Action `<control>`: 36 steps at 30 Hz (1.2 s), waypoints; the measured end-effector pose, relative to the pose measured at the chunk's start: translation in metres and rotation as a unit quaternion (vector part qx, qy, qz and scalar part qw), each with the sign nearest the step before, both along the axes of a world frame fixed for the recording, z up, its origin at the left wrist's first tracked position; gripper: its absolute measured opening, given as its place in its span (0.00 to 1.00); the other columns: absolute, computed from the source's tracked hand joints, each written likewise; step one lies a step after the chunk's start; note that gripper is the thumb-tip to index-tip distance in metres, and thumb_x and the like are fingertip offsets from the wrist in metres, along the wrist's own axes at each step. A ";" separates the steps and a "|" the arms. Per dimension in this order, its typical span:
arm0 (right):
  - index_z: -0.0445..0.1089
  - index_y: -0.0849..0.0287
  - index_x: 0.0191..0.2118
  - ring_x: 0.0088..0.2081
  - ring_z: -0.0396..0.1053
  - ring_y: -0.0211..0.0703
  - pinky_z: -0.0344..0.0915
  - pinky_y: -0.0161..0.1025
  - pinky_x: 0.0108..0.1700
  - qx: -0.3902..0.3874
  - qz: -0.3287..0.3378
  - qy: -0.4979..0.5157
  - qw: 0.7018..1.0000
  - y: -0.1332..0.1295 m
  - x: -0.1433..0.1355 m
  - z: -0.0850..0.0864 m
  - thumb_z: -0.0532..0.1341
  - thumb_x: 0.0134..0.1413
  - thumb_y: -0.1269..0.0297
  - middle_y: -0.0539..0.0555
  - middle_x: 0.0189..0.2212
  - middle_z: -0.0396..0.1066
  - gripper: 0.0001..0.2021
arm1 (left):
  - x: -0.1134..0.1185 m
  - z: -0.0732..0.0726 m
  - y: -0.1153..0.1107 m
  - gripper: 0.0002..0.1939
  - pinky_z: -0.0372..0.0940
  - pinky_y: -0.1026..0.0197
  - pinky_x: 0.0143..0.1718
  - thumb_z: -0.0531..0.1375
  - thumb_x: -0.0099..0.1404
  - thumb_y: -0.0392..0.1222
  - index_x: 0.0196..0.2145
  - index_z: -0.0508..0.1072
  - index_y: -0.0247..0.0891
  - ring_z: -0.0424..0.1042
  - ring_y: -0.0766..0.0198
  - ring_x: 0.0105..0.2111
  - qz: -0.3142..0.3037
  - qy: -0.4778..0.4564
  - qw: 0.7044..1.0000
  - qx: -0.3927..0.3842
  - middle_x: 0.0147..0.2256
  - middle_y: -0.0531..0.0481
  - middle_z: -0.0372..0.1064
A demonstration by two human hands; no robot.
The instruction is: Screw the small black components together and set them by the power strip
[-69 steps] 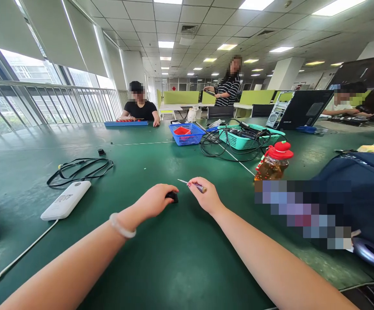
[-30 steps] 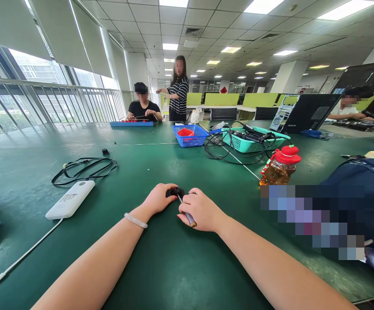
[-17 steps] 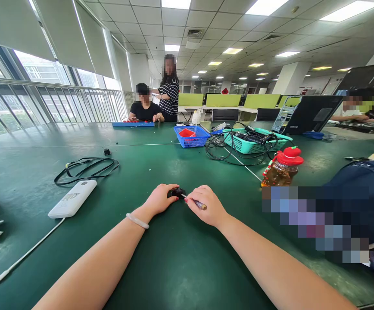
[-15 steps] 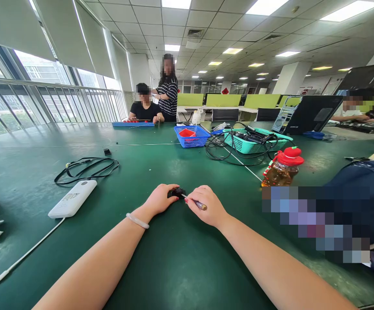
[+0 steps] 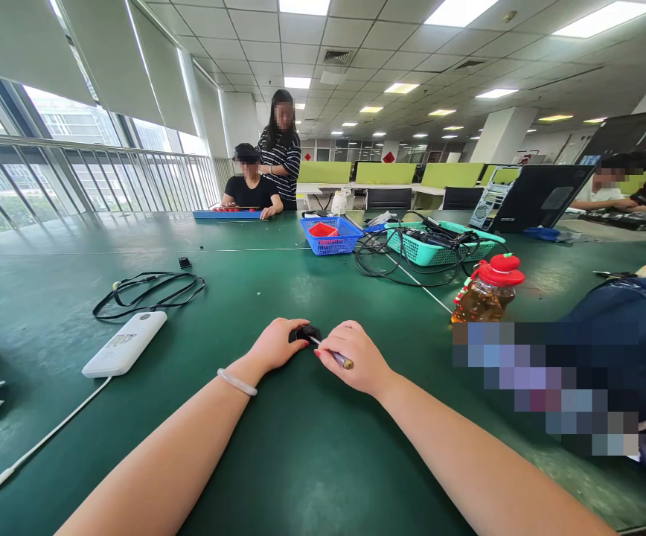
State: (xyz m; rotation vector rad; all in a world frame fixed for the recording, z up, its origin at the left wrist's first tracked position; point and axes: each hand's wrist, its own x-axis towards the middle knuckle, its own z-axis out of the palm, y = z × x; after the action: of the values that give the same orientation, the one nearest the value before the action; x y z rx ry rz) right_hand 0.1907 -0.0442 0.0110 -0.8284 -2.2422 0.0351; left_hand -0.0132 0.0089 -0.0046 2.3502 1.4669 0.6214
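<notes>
A small black part (image 5: 308,333) with a rough, dark top rests on the green table (image 5: 323,461) in front of me. My left hand (image 5: 276,344) grips it from the left, thumb and fingers closed about its edge. In my right hand (image 5: 355,355) is a thin tool that looks like a small screwdriver (image 5: 343,360), its metal shaft pointing left and its brownish handle end toward me. The tip of the shaft meets the right side of the black part. Exactly what the tip touches is too small to make out.
To the left lie a white power bank (image 5: 126,345) and a looped black strap (image 5: 149,294). Ahead stand a blue basket (image 5: 331,244) and a teal basket (image 5: 426,254) with tangled black cables. A red-lidded bottle (image 5: 482,298) and a dark bag (image 5: 629,327) are right. Other people sit and stand beyond.
My right hand and the screwdriver have shifted slightly left, toward the black part. My left hand has stayed in place. Across the table, the standing person has moved a little.
</notes>
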 end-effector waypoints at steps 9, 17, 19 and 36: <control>0.68 0.56 0.26 0.28 0.64 0.37 0.58 0.41 0.44 0.029 0.004 -0.013 0.999 0.001 0.000 0.000 0.54 0.62 0.63 0.49 0.24 0.69 0.14 | 0.000 0.000 0.000 0.21 0.62 0.52 0.55 0.60 0.59 0.44 0.51 0.72 0.45 0.68 0.53 0.51 0.000 -0.006 1.000 -0.003 0.48 0.48 0.74; 0.68 0.56 0.26 0.28 0.62 0.36 0.57 0.41 0.45 0.052 0.001 -0.022 0.998 0.000 -0.001 0.000 0.54 0.62 0.63 0.48 0.23 0.68 0.14 | 0.000 -0.001 0.001 0.22 0.62 0.52 0.55 0.60 0.59 0.44 0.52 0.72 0.45 0.69 0.53 0.50 -0.002 -0.002 1.000 -0.001 0.48 0.48 0.74; 0.67 0.56 0.26 0.28 0.62 0.37 0.57 0.41 0.45 0.051 -0.005 -0.026 0.998 0.000 0.000 0.001 0.54 0.62 0.64 0.48 0.23 0.69 0.14 | 0.000 -0.001 0.001 0.21 0.62 0.52 0.55 0.60 0.59 0.44 0.51 0.72 0.46 0.69 0.53 0.50 -0.003 -0.001 1.000 0.002 0.48 0.48 0.74; 0.69 0.56 0.26 0.28 0.66 0.38 0.59 0.41 0.45 -0.004 -0.025 0.057 0.998 0.001 0.002 0.001 0.55 0.60 0.62 0.49 0.24 0.72 0.13 | 0.000 -0.001 0.000 0.19 0.63 0.52 0.53 0.59 0.60 0.46 0.50 0.73 0.46 0.69 0.53 0.48 -0.015 -0.002 1.000 0.010 0.47 0.50 0.74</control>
State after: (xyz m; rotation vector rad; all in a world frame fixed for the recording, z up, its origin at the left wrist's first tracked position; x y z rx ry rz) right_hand 0.1932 -0.0436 0.0119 -0.8650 -2.1161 0.0667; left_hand -0.0133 0.0085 -0.0056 2.3801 1.4285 0.6368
